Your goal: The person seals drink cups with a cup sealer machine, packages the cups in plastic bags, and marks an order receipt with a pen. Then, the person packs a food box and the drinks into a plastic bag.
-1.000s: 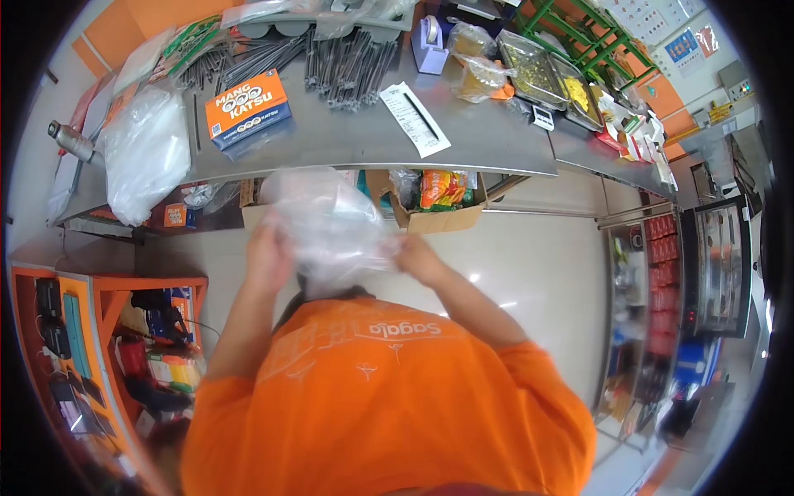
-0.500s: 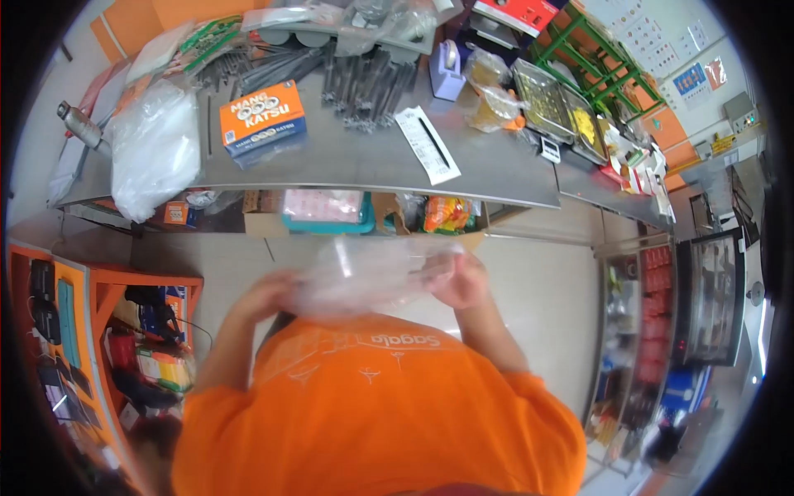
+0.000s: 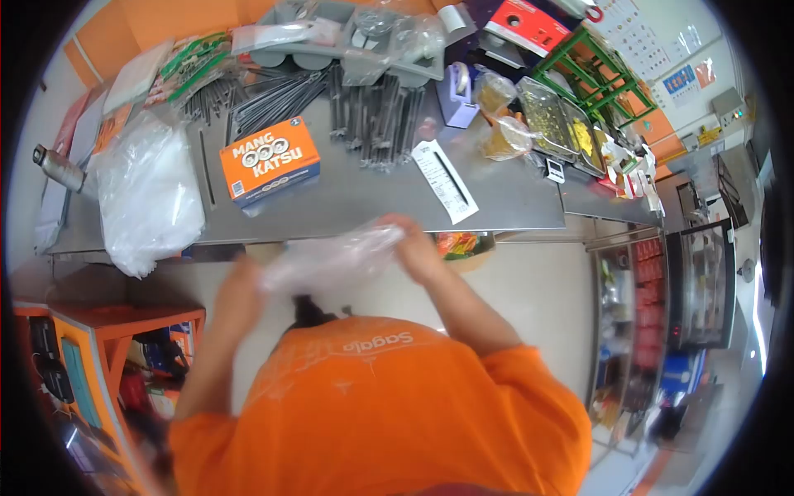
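Head cam: held clear plastic (image 3: pixel 335 258) up in front of orange shirt (image 3: pixel 376 397), nr the front edge of bench (image 3: pixel 513 198). Closed R hand (image 3: pixel 416 250) narrowly on one end; had L hand (image 3: pixel 240 291) by the other, w/ too much blur to tell how tight. Judging progress: got plastic up & spread approx. btwn hands, hadn't laid it down; couldn't tell what else was left. Beyond, on bench: saw Mang Katsu box (image 3: pixel 269 161), receipt (image 3: pixel 445 182), white bag (image 3: pixel 149 190) off left.

The shirt (image 3: pixel 380 405) is orange, the box (image 3: pixel 269 161) orange and blue.
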A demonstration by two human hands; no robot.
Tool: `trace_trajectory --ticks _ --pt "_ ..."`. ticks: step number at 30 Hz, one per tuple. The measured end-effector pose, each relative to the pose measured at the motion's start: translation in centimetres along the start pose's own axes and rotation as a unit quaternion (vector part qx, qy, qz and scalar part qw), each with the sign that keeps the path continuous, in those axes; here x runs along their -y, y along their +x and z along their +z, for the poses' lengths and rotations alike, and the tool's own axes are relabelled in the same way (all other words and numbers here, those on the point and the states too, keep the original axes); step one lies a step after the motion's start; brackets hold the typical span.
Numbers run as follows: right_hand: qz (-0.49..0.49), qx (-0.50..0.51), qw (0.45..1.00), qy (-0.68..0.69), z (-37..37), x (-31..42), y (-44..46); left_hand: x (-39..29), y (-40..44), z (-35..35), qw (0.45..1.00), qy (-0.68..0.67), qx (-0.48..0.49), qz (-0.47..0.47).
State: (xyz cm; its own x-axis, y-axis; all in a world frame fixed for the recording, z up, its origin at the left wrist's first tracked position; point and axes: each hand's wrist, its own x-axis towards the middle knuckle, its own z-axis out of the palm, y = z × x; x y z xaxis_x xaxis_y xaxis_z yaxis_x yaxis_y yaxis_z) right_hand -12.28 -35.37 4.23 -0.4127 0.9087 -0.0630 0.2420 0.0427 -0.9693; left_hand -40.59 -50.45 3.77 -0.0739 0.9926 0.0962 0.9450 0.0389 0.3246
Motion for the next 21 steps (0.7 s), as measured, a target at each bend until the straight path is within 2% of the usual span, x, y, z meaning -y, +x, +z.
trace_trajectory --ticks 1,2,3,4,5,7,8,9,10,11,12,13,14,15,16,17,18,19,20,21 --pt "0.100 0.193 0.974 -0.061 1.3 3.1 0.0 2.0 0.2 -0.5 1.000 0.002 0.004 -0.007" --pt "0.093 0.252 0.961 -0.064 2.2 2.3 1.0 4.3 0.9 -1.9 0.900 -0.412 -0.027 -0.139" --pt "0.084 0.311 0.944 -0.066 3.1 1.6 2.1 6.2 1.5 -3.5 0.621 -0.744 -0.059 -0.239" --pt "0.075 0.368 0.925 -0.065 4.0 0.9 3.1 6.7 0.8 -5.1 0.650 -0.718 0.005 -0.248" --pt "0.175 0.291 0.937 0.085 4.3 -0.2 4.5 8.3 0.1 -5.4 0.648 -0.718 0.001 -0.255" --pt "0.167 0.284 0.940 0.088 5.4 1.1 6.9 11.6 -0.8 -5.0 0.696 -0.648 0.174 -0.256" --pt "0.150 0.270 0.946 0.102 6.2 1.8 8.1 13.1 -0.4 -5.0 0.707 -0.656 0.127 -0.232" --pt "0.146 0.272 0.945 0.108 7.3 2.2 9.3 14.7 -0.1 -6.0 0.711 -0.651 0.126 -0.234" --pt "0.023 0.408 0.911 -0.055 8.5 2.5 10.3 16.4 0.2 -7.2 0.801 -0.539 0.095 -0.243" --pt "-0.103 0.517 0.822 -0.217 9.7 3.1 11.5 17.7 0.4 -8.5 0.872 -0.418 0.062 -0.246" --pt "-0.052 0.552 0.784 -0.279 10.7 6.4 13.8 17.8 1.1 -9.7 0.959 -0.202 -0.002 -0.198" --pt "-0.053 0.557 0.781 -0.276 11.9 7.4 15.8 19.7 1.3 -9.8 0.958 -0.200 -0.001 -0.203" --pt "-0.228 0.422 0.763 -0.433 12.9 8.1 17.5 22.1 1.2 -9.6 0.978 -0.086 -0.031 -0.186" --pt "-0.388 0.253 0.690 -0.556 13.6 8.5 19.1 22.8 2.0 -10.3 0.984 0.032 -0.060 -0.165" --pt "-0.391 0.253 0.691 -0.553 14.3 8.2 20.6 22.7 2.6 -11.4 0.978 0.061 -0.027 -0.196" --pt "-0.327 0.300 0.676 -0.589 15.2 7.5 21.9 22.1 3.6 -12.5 0.978 0.066 -0.027 -0.198" --pt "-0.261 0.345 0.654 -0.620 16.2 7.4 22.6 21.8 4.3 -13.6 0.974 0.050 -0.057 -0.215" --pt "-0.267 0.344 0.655 -0.618 16.5 7.6 22.8 22.1 4.8 -14.4 0.968 0.033 -0.090 -0.232" --pt "-0.232 0.355 0.695 -0.580 15.9 8.1 22.6 24.4 4.6 -14.1 0.974 0.033 -0.165 -0.151" --pt "-0.194 0.367 0.731 -0.542 15.0 8.8 22.2 25.1 5.0 -13.9 0.973 0.034 -0.170 -0.154"
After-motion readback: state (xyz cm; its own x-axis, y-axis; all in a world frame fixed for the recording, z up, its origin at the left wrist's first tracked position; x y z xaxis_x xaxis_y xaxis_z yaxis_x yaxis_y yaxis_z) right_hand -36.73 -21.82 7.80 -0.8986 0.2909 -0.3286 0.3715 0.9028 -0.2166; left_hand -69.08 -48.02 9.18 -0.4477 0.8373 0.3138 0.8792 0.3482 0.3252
